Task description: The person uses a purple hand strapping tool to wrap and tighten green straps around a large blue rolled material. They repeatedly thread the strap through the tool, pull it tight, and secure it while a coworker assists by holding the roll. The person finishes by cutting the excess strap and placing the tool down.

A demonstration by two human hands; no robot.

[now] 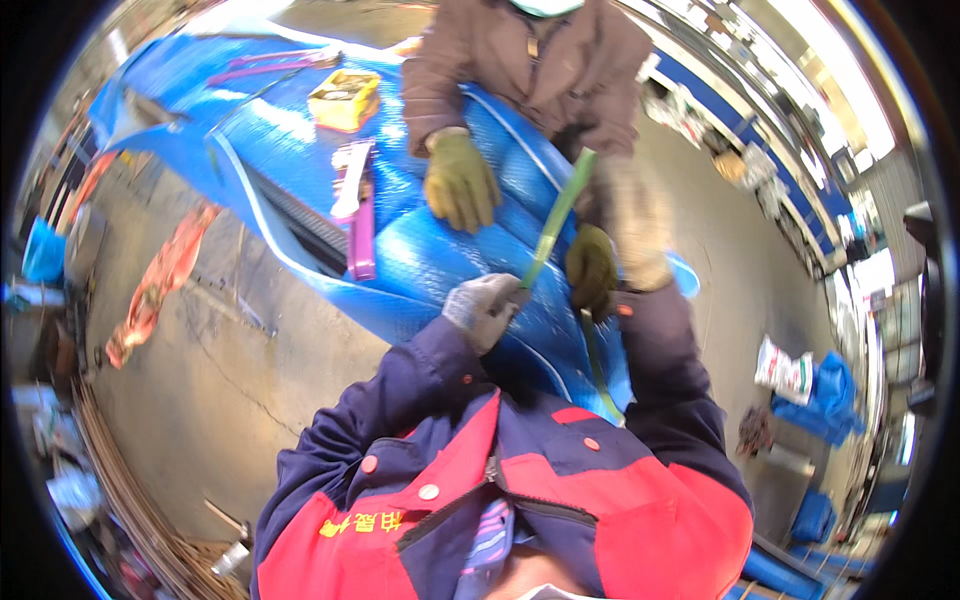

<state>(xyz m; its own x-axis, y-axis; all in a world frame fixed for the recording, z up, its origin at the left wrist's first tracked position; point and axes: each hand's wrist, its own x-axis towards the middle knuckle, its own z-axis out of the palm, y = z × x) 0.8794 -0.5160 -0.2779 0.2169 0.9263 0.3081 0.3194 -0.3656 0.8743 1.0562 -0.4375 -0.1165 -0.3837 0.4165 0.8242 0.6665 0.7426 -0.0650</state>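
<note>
My left hand (487,308), in a pale work glove, is closed on a flat green strap (557,222) above a large bundle wrapped in blue plastic sheeting (425,255). The strap rises from my fingers toward the upper right. My right hand (640,228), also gloved, is raised near the strap's upper end; motion smears its fingers. Facing me, a co-worker in a brown jacket rests one olive-gloved hand (461,186) on the sheeting. The co-worker's other gloved hand (591,270) is beside my right forearm, with a lower stretch of green strap (597,365) below it.
On the sheeting lie a purple-handled metal tool (360,225), a yellow box (345,98) of small pieces and a long purple-handled tool (265,68). Orange cloth (170,280) lies on the floor at left. A white sack (783,370) and blue sheeting (835,395) are at right.
</note>
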